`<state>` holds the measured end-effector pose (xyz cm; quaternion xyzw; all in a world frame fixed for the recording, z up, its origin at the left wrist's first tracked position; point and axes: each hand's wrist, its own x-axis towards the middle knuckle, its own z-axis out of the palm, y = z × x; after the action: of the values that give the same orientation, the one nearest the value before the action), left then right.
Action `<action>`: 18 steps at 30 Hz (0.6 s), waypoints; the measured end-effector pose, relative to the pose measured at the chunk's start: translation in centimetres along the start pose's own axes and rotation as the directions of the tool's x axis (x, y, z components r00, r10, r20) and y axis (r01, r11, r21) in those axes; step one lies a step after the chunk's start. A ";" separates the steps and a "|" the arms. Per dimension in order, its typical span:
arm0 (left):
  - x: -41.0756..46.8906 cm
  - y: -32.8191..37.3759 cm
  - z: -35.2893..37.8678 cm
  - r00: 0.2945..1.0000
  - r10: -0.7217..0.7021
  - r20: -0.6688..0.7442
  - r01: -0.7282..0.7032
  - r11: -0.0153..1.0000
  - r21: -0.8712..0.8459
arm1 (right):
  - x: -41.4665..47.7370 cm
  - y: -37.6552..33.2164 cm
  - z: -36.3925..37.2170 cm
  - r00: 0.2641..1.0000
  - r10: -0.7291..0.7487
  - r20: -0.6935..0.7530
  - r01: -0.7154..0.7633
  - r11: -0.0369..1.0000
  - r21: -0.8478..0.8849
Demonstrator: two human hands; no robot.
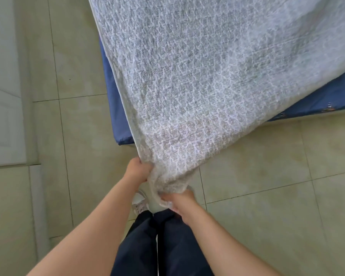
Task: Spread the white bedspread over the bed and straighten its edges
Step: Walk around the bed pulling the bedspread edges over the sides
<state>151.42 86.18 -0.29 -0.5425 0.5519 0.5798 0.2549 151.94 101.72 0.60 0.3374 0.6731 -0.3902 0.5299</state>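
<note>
White bedspread (pixel 197 80), corner gripped, left hand (pixel 137 170), right hand (pixel 180 203)

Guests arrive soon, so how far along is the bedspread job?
Done: the white bedspread lies across most of the bed in view. In hand: the left hand and right hand both grip its near corner, held out past the bed's corner over the tiled floor. Left: the blue sheet shows along both edges there, so the corner needs laying down and the edges straightening.
</note>
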 end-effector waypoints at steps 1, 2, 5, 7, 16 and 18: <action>0.0 -0.5 -0.1 0.999 0.014 -0.050 -0.016 0.999 -0.038 | 0.5 -0.2 -0.4 1.000 -0.007 0.029 0.007 1.000 0.009; 0.0 -0.7 -0.2 0.994 0.042 -0.097 -0.047 0.997 -0.057 | 1.0 -0.7 -1.1 0.997 -0.024 0.072 0.020 0.998 0.052; -0.3 -0.6 -0.9 0.967 0.125 -0.221 -0.139 0.989 -0.045 | 2.4 -3.8 -4.3 0.988 -0.107 0.108 0.071 0.954 0.292; -0.6 -0.8 -1.2 0.944 0.163 -0.287 -0.175 0.984 -0.017 | 3.3 -6.7 -6.9 0.988 -0.153 0.035 0.122 0.890 0.439; -2.4 -5.5 -3.7 0.852 0.197 -0.485 -0.209 0.978 0.030 | 4.9 -13.1 -9.7 0.921 -0.299 -0.249 0.380 0.829 0.410; -2.5 -5.8 -5.1 0.826 0.222 -0.519 -0.228 0.972 0.053 | 4.1 -11.7 -8.6 0.883 -0.273 -0.381 0.392 0.876 0.282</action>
<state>159.08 83.78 0.89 -0.6117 0.6568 0.4404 0.0226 137.05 104.02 -0.30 0.3641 0.7199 -0.5281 0.2649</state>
